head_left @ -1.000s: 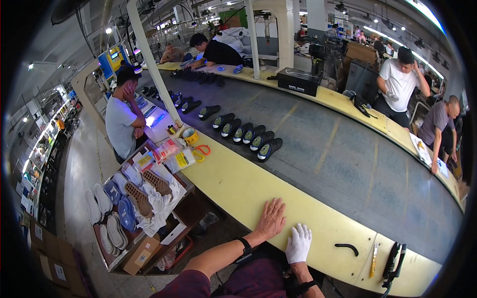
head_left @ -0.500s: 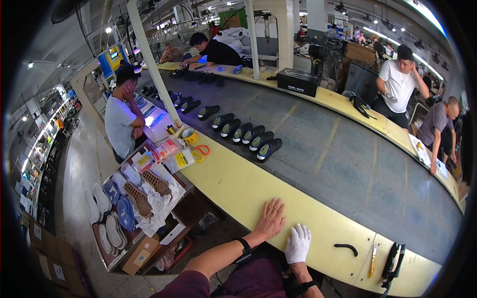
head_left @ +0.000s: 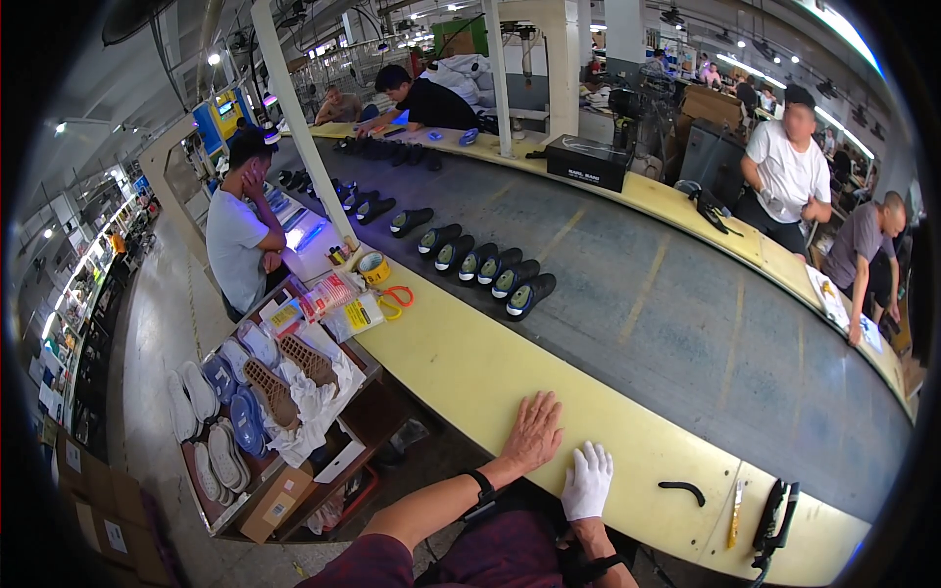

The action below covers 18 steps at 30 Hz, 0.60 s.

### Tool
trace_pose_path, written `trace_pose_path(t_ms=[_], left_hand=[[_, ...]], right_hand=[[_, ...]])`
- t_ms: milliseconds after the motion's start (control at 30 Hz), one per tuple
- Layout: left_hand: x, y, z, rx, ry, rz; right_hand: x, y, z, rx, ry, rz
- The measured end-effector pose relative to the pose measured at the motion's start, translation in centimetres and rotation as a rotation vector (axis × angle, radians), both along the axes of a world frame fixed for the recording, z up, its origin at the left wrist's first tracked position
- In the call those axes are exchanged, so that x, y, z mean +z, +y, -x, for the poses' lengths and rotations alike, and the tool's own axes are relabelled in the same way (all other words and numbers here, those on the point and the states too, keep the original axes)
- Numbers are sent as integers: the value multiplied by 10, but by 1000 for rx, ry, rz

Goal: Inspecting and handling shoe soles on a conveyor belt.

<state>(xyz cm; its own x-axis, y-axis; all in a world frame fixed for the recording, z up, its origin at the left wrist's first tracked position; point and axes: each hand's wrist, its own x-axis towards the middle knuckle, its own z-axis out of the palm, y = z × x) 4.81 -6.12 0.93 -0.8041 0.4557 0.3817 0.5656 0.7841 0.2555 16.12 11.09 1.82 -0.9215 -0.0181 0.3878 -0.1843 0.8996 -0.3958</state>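
Note:
My bare left hand [head_left: 535, 431] lies flat on the yellow work ledge [head_left: 441, 358], fingers stretched out and holding nothing. Beside it my right hand [head_left: 588, 482], in a white glove, rests at the ledge's near edge with its fingers extended and nothing in them. Right of the glove, a curved black strip [head_left: 683, 490] lies on the ledge. Farther right are a yellow utility knife [head_left: 735, 514] and a black handheld tool [head_left: 777, 524] with a cord. A row of dark shoes [head_left: 488, 265] stands on the grey conveyor belt [head_left: 608, 294] beyond the ledge.
On the left, a cart [head_left: 218, 529] carries several shoe soles [head_left: 247, 421] and crumpled paper. Orange-handled scissors [head_left: 397, 302] and yellow tape [head_left: 373, 267] lie at the ledge's left end. A black box [head_left: 588, 162] stands across the belt. Co-workers stand or sit along the line.
My hands stay where they were. Across the belt, the person in the white shirt has lowered a raised arm from the head. The shoes have not moved.

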Motion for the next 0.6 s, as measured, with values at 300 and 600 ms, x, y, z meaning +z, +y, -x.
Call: trace_pose_path(t_ms=[300, 600], left_hand=[[-1, 0, 0, 0, 2, -13], [-4, 0, 1, 1, -1, -22]], right_hand=[[0, 0, 0, 1, -1, -5], [0, 0, 1, -1, -1, -1]])
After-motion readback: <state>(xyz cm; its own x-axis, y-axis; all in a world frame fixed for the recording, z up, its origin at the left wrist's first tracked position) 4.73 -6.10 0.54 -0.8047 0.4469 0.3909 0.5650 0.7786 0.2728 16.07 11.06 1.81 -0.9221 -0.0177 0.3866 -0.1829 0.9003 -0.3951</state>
